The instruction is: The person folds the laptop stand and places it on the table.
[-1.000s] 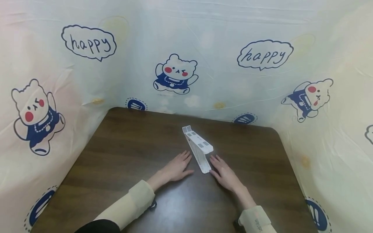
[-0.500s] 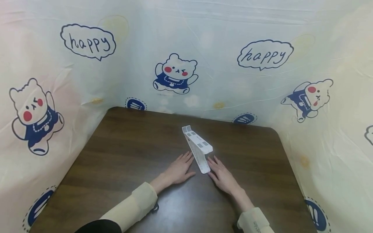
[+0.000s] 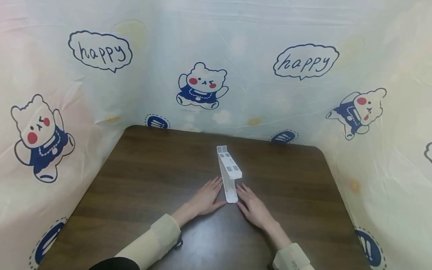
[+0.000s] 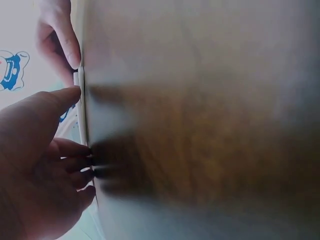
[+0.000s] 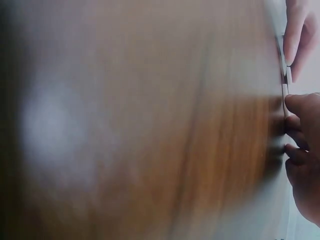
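A white folding laptop stand (image 3: pixel 229 163) with grey pads stands unfolded in the middle of the table, its two small lips at the far end. Flat along the tabletop, my left hand (image 3: pixel 204 197) lies at the left side of the stand's base, fingers stretched forward and thumb tip near its front corner. On the other side, my right hand (image 3: pixel 255 210) has extended fingers right at the base's right edge. Low side-on wrist views show the left hand (image 4: pixel 35 165) and the right hand (image 5: pixel 306 130) with fingertips down at table level.
The brown wooden table (image 3: pixel 152 161) has rounded far corners. Behind it and at both sides hangs a pale curtain (image 3: pixel 249 101) printed with bears and the word "happy".
The stand has turned, its near end swinging left and its far end slightly right, so it points more straight ahead. My right hand has moved left along with it; the left has barely shifted.
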Demonstrator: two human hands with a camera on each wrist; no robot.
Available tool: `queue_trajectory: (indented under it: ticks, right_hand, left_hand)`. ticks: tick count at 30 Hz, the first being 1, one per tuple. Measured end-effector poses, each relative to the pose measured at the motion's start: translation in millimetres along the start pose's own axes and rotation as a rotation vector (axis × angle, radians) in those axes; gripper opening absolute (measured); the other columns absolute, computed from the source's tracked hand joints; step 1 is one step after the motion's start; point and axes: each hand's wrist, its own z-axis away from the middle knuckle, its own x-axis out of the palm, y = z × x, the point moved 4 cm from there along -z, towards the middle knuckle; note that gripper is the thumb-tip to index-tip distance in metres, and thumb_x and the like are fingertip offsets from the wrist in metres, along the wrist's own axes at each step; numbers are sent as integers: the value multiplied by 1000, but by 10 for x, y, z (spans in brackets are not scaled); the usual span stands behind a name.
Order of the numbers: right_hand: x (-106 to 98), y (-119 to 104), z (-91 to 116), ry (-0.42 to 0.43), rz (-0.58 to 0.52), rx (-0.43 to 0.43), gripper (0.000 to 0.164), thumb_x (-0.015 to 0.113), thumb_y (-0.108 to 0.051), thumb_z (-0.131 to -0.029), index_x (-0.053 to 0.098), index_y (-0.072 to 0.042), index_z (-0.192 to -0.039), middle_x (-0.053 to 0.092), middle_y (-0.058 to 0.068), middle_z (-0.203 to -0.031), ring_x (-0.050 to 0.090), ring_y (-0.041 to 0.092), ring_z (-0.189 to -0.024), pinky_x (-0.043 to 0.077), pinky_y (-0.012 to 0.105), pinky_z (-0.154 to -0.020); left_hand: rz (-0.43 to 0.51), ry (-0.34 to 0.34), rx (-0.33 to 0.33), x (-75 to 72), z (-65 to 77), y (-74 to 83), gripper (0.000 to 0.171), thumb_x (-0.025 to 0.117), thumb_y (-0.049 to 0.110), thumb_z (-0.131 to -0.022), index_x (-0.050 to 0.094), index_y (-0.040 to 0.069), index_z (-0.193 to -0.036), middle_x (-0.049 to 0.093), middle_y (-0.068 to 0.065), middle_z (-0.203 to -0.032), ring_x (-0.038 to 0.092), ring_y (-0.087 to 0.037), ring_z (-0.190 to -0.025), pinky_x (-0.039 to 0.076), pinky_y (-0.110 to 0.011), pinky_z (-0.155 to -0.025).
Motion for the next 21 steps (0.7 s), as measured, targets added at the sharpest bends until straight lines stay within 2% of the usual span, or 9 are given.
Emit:
queue_trajectory:
  ticks: [10, 16, 21]
  right_hand:
    - [41, -26, -3, 18, -8, -11, 52, 68, -23, -110, 58, -5, -158, 50, 13, -171, 43, 39, -163, 40, 61, -131]
    - [61, -57, 9, 14, -26, -14, 52, 69, -21, -110, 58, -4, -158, 51, 14, -170, 43, 39, -163, 41, 61, -130]
    - [76, -70, 9, 13, -18, -22, 52, 70, -21, -109, 58, -4, -157, 52, 14, -170, 44, 39, -162, 42, 61, -129]
  left_hand:
    - [16, -12, -13, 23, 17, 0, 90, 69, 54, -106, 36, -3, -168, 33, -21, -179, 33, -36, -168, 29, -51, -139]
    - [-62, -16, -9, 54, 8, 0, 89, 66, 56, -107, 38, -3, -167, 35, -20, -178, 33, -36, -168, 29, -49, -139]
    - [-173, -34, -10, 47, 22, 38, 86, 65, 55, -108, 43, -5, -165, 39, -21, -176, 38, -36, -166, 33, -49, -138]
